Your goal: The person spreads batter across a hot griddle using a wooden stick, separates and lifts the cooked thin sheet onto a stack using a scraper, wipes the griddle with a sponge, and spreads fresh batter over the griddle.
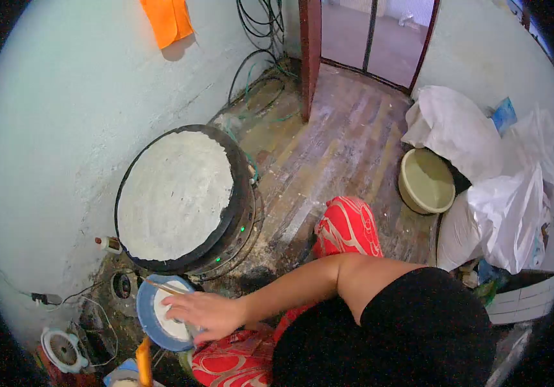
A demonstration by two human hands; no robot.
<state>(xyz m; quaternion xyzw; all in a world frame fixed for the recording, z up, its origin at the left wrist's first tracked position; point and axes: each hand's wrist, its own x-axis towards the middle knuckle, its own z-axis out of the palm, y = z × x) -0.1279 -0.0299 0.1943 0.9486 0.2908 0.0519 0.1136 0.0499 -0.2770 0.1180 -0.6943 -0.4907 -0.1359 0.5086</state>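
My right hand [207,315] is over a blue bowl [147,329], its fingers stretched out and apart. White batter [172,320] lies in the bowl, partly covered by the hand. A thin wooden stick [161,285] crosses the bowl's far rim beside my fingers; whether they touch it is unclear. A greyish thing near my thumb is too indistinct to name. Just beyond the bowl stands a large round black griddle [235,216], its top covered by a thin, pale round sheet of batter or dough [177,193]. My left hand is out of view.
A small bottle [108,244] stands by the griddle against the wall. Orange-handled item [143,361] and a white round appliance [62,349] are at lower left. A beige basin [427,181] and white sacks [457,129] line the right side. Cables [261,51] hang in the corner.
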